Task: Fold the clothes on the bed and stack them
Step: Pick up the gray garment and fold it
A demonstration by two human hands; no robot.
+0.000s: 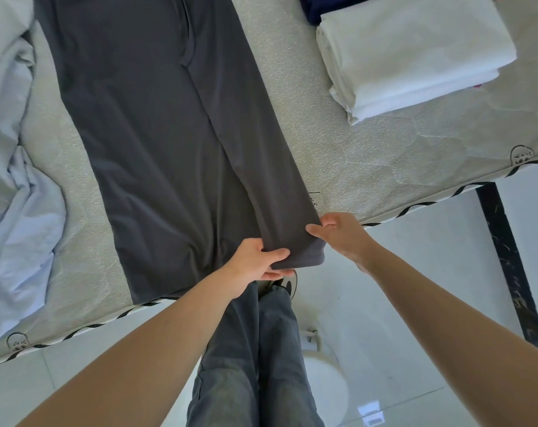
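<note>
Dark grey trousers [156,124] lie spread lengthwise on the pale mattress [369,161], legs pointing toward me. The right leg's hem hangs past the mattress edge. My left hand [255,263] pinches the hem's left corner, thumb on top. My right hand [343,234] pinches the hem's right corner between thumb and fingers. A folded white garment [415,53] lies at the back right of the bed, with a dark navy piece [329,6] behind it.
A crumpled light blue garment [12,192] lies along the bed's left side. The mattress edge runs diagonally across the frame. Below it are a pale tiled floor [430,272], my own legs in grey trousers and a black floor strip [507,260].
</note>
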